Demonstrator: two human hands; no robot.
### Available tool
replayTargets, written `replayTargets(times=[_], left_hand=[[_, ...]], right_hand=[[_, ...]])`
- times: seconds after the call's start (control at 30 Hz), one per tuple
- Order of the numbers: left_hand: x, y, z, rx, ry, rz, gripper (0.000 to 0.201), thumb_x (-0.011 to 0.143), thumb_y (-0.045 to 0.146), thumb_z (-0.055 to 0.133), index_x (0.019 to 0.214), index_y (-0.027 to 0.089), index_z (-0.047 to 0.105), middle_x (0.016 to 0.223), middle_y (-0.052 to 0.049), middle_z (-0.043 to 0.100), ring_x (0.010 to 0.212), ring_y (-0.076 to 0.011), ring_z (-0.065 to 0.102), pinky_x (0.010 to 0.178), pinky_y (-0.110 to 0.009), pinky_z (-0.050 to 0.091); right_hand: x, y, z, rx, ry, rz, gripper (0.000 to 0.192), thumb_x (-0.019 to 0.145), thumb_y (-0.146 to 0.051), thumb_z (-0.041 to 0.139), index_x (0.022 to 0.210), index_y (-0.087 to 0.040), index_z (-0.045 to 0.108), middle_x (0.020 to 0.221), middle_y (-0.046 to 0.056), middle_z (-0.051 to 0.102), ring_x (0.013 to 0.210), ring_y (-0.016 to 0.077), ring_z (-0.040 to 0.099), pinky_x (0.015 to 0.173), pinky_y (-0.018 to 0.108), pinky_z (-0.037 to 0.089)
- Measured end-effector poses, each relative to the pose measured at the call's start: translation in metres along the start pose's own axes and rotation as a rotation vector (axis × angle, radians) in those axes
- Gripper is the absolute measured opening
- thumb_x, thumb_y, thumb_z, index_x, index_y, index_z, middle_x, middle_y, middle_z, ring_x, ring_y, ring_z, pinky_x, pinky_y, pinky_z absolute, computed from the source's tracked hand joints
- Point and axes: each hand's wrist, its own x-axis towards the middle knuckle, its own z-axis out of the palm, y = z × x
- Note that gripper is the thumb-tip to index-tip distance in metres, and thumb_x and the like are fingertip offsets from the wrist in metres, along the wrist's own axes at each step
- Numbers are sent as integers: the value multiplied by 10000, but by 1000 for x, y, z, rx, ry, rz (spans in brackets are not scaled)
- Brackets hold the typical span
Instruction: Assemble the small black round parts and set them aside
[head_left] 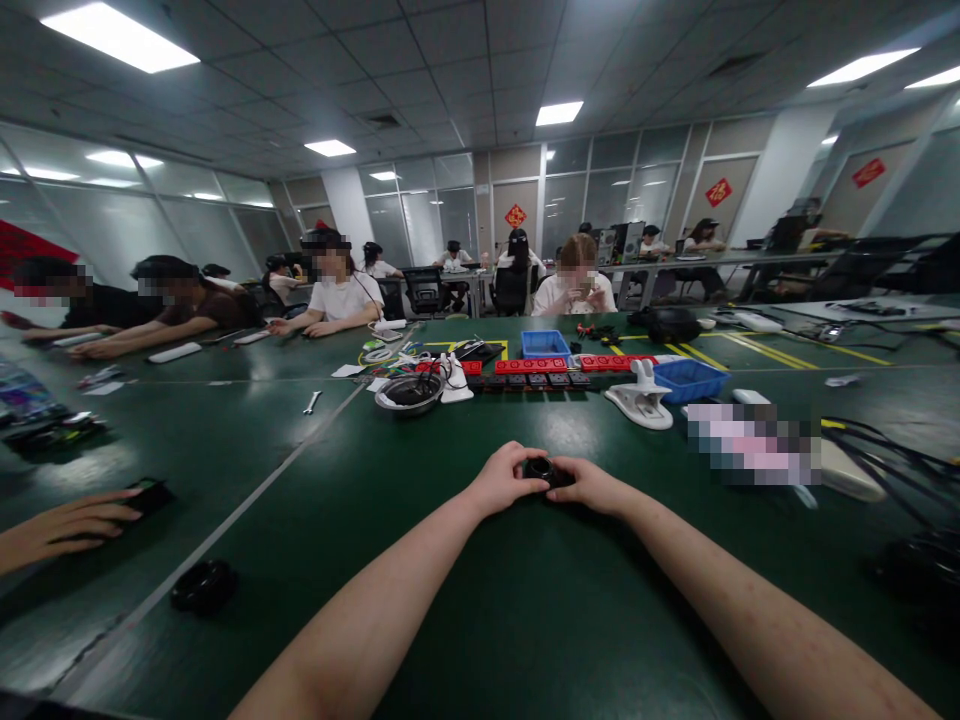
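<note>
Between my two hands is a small black round part (538, 468) with a ring-like top, standing at the table surface. My left hand (504, 478) curls around its left side, fingers behind and thumb in front. On the other side, the fingers and thumb of my right hand (589, 485) close on its right edge. The part's underside is hidden, so I cannot tell whether it rests on the table or is slightly lifted. A larger glossy black round object (203, 586) lies apart, to the left of my left forearm.
Another person's hand (82, 525) touches a dark flat object (150, 497) at left. A wrench (312, 403) lies on the green table (480, 620). Ahead are a metal bowl (386, 408), red power strips (525, 367), blue trays (691, 392) and a white clip base (641, 405). Cables (885, 450) lie right.
</note>
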Motion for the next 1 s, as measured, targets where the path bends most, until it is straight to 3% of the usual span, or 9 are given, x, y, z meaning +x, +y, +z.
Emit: replayTargets(times=[0.3,0.5,0.67,0.8,0.9,1.0], left_hand=[[-1,2,1,23,15,-21,425,611,337,610,1010,217,521,818,6,421,558,-57,413,558,-209,385],[-3,7,3,88,91,1,406,598,337,623,973,208,539,834,-10,457,734,-116,466,670,-243,400],[-3,7,11,130,205,-39,405,594,318,630,970,205,533,852,-19,468,817,-144,471,740,-278,395],[-1,5,14,132,266,-68,398,604,304,623,978,201,530,858,-25,469,840,-153,468,756,-287,395],[0,2,10,77,180,-48,403,617,290,614,1001,210,524,874,-25,473,826,-145,480,746,-281,404],[1,-1,4,-16,37,-37,424,628,295,606,1034,212,514,913,-36,476,817,-142,495,719,-269,420]], right_hand=[[2,3,3,-17,46,7,337,581,-245,613,886,-137,519,779,3,548,722,134,496,641,252,382],[3,7,6,-17,110,7,317,542,-273,638,793,-143,494,679,-26,508,630,106,473,574,225,368],[8,6,19,-268,337,92,352,494,-351,654,721,-161,463,628,-29,503,579,110,461,513,213,328],[8,1,30,-445,504,125,358,556,-370,610,829,-171,491,730,15,555,657,144,498,567,239,336],[5,-2,25,-362,397,25,450,554,-347,625,949,-179,490,870,36,565,780,174,510,658,269,361],[1,-4,13,-140,156,-45,447,580,-304,618,985,-159,496,905,42,567,817,179,512,698,286,380]])
